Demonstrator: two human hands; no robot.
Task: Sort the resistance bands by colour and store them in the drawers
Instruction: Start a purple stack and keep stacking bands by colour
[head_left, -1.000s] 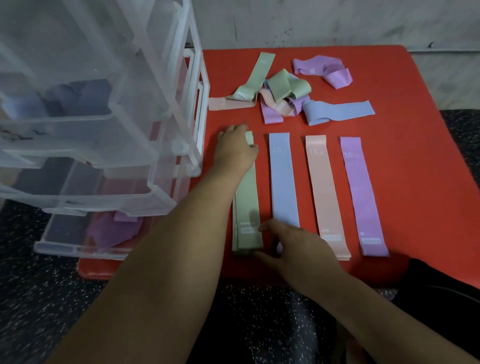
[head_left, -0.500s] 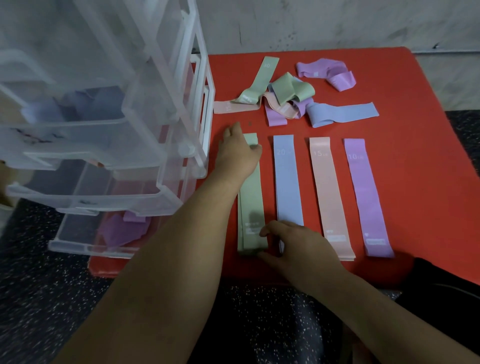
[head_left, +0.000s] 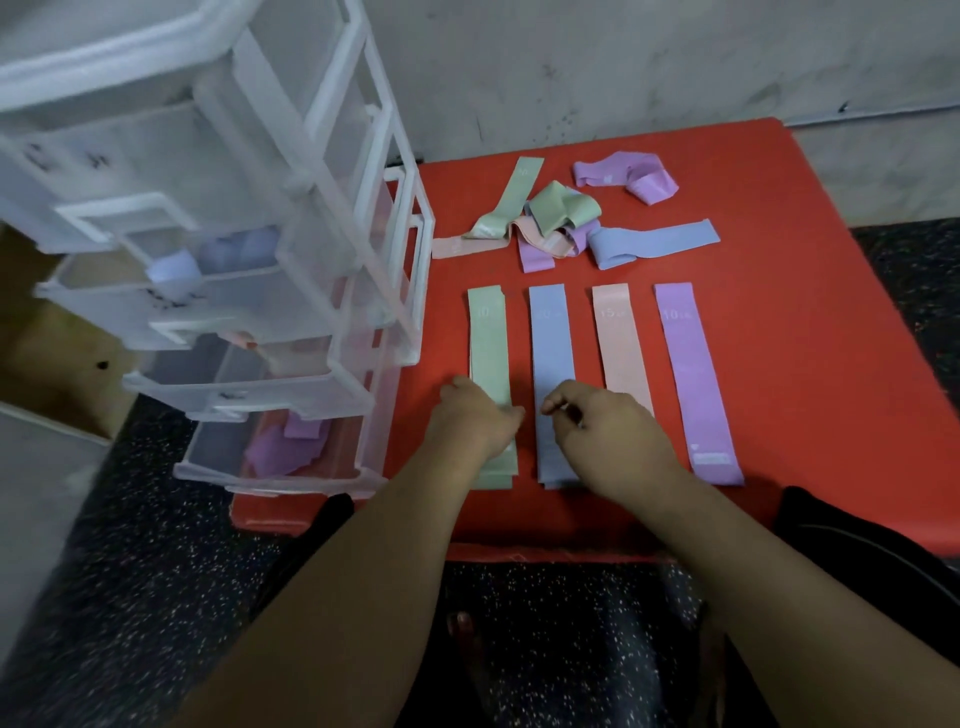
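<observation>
Four flat resistance bands lie side by side on the red table: green, blue, pink and purple. My left hand sits on the near part of the green band, with fingers and thumb curled across its width. Just to its right, my right hand hovers over the near part of the blue band with loosely curled fingers and holds nothing I can see. A clear plastic drawer unit stands at the left with its drawers pulled out.
A tangled pile of green, pink, purple and blue bands lies at the back of the table, with a crumpled purple band behind it. The drawers hold blue, pink and purple bands. A wall stands behind the table.
My left hand slid from the far end of the green band to its near part. My right hand lifted from the near edge, closer to the left hand. The view tilted up.
</observation>
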